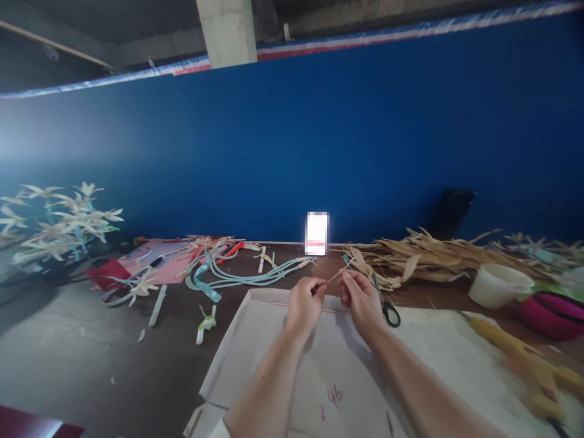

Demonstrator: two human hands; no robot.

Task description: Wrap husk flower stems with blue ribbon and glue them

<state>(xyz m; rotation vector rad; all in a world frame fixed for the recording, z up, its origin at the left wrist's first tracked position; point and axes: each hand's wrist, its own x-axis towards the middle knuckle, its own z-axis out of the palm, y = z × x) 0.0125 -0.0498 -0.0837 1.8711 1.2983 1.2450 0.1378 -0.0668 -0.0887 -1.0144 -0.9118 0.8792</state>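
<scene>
A thin, straw-coloured strip stretches between my two hands, above the far part of a white cardboard box lid. My left hand pinches its near end, fingers curled together. On the other side my right hand grips the strip between thumb and fingertips, and a short pale tip sticks up beyond them. Just right of my right hand lies a pair of scissors with black handles, its blades partly hidden. Another slender stick rests on the lid under my hands.
Dried husk leaves lie back right, near a white cup, a magenta item and a yellow glue gun. Pale blue cords and scraps spread left. Husk flowers stand far left. A blue partition closes the back.
</scene>
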